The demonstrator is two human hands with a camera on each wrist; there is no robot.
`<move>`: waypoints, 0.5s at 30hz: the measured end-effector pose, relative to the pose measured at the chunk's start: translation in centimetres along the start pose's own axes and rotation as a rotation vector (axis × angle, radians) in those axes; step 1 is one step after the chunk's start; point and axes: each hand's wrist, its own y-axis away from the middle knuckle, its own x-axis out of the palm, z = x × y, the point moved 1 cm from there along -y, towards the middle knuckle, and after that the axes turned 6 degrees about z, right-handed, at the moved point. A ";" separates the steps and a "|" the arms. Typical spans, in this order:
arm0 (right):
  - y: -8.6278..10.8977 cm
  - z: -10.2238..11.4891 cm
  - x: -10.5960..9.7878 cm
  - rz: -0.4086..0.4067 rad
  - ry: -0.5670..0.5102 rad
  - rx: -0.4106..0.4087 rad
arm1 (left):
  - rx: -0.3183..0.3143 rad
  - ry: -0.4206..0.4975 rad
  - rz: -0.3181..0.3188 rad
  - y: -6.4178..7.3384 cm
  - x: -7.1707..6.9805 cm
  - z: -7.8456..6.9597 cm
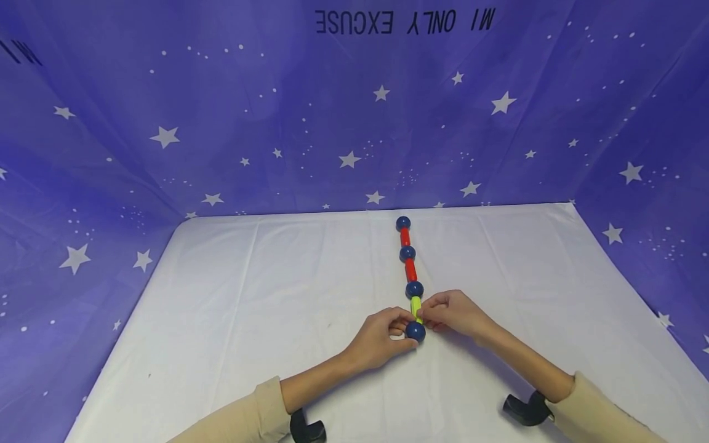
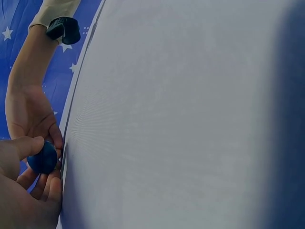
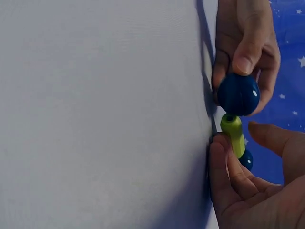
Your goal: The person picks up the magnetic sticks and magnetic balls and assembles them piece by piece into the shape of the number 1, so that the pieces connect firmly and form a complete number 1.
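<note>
A straight chain of blue balls and short rods lies on the white-covered table. From the far end come a blue ball (image 1: 403, 223), a red rod (image 1: 405, 237), another ball, a second red rod (image 1: 410, 270), a third ball (image 1: 414, 290) and a yellow-green rod (image 1: 416, 306). My left hand (image 1: 382, 337) pinches the nearest blue ball (image 3: 238, 94) between thumb and fingers. My right hand (image 1: 455, 315) holds the yellow-green rod with curled fingers; in the right wrist view its thumb looks slightly apart from the rod. Whether rod and nearest ball touch, I cannot tell.
White cloth (image 1: 266, 295) covers the table. A purple curtain (image 1: 310, 123) with white stars and lettering hangs behind and at both sides. Black wrist mounts (image 1: 526, 409) show below the beige sleeves.
</note>
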 end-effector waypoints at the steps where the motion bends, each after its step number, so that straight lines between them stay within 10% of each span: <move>1: 0.0 0.0 0.1 -0.006 0.010 0.002 | 0.004 -0.003 0.001 0.0 0.0 0.0; 15: -0.1 -0.2 0.4 -0.037 0.041 0.032 | 0.029 -0.070 0.029 -0.2 0.0 -0.2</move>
